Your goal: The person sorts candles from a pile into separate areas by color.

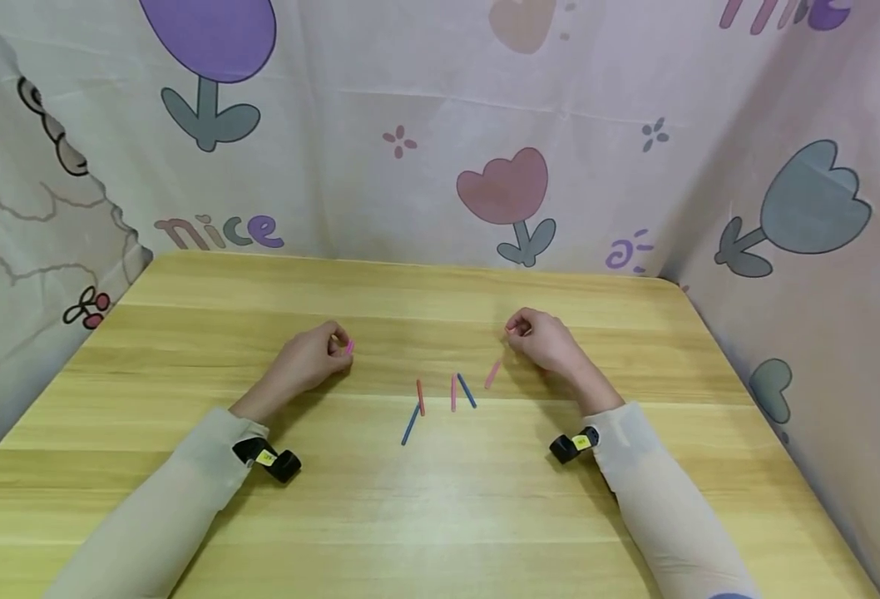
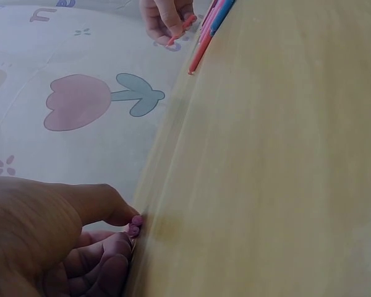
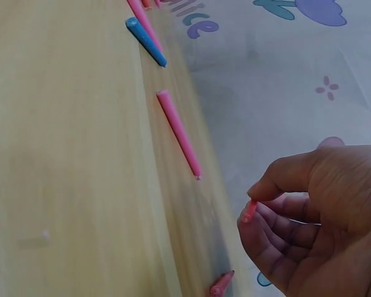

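you pinch on both sides
your left hand [image 1: 308, 358] grips pink sticks [image 2: 135, 226], your right hand [image 1: 546, 339] a red stick [image 3: 250, 211]; other sticks [image 1: 467, 390] lie on the counter [image 1: 440, 507]

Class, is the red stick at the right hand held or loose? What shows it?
Held: the right wrist view shows the right hand pinching the red stick.
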`<state>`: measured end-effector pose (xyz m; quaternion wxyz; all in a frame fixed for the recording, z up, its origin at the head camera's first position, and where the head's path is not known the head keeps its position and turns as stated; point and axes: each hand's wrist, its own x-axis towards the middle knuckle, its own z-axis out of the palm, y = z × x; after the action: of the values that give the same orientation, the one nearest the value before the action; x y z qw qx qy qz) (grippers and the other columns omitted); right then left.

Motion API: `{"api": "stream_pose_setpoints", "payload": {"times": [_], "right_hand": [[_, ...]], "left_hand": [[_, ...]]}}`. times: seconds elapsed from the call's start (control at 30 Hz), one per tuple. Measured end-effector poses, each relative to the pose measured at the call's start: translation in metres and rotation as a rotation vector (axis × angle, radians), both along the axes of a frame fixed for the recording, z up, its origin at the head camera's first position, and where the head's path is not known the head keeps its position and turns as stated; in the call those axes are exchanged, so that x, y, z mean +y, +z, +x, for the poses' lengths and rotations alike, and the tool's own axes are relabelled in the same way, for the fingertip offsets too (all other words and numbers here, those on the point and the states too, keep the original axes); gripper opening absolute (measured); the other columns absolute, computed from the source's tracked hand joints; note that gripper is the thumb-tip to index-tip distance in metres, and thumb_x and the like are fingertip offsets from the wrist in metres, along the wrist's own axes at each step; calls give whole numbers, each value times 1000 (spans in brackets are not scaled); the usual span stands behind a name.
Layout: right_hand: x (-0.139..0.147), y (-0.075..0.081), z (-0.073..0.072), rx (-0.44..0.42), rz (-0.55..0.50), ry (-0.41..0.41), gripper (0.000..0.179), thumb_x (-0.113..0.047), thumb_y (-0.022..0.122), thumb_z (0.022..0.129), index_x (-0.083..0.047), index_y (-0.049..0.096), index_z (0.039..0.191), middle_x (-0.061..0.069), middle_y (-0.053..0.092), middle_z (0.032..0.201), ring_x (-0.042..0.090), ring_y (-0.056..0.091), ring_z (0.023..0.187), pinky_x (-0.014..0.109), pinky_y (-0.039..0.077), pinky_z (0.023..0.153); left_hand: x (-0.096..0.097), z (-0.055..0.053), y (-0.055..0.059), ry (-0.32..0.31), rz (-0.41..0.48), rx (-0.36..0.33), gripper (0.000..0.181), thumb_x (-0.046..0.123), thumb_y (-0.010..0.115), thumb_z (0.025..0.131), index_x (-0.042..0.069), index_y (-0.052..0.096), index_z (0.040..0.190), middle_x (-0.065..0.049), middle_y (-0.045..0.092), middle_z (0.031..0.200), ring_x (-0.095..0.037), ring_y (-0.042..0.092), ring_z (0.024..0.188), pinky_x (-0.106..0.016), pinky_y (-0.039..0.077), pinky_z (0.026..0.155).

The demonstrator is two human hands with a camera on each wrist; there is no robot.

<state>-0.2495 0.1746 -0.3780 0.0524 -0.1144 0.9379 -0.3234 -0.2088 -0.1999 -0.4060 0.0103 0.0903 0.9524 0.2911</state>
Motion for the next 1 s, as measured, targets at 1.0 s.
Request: {"api": "stream_pose_setpoints", "payload": {"times": [1.0], "right_hand": [[31, -4, 13, -82, -79, -31, 20, -10, 61, 94, 1, 60, 111, 11, 62, 89, 20, 60, 68, 32, 46, 65]], "left_hand": [[1, 3, 2, 7, -16, -11, 26, 20, 64, 85, 4, 59, 106, -1, 59, 77, -17, 53, 66, -34, 41, 64]]}}
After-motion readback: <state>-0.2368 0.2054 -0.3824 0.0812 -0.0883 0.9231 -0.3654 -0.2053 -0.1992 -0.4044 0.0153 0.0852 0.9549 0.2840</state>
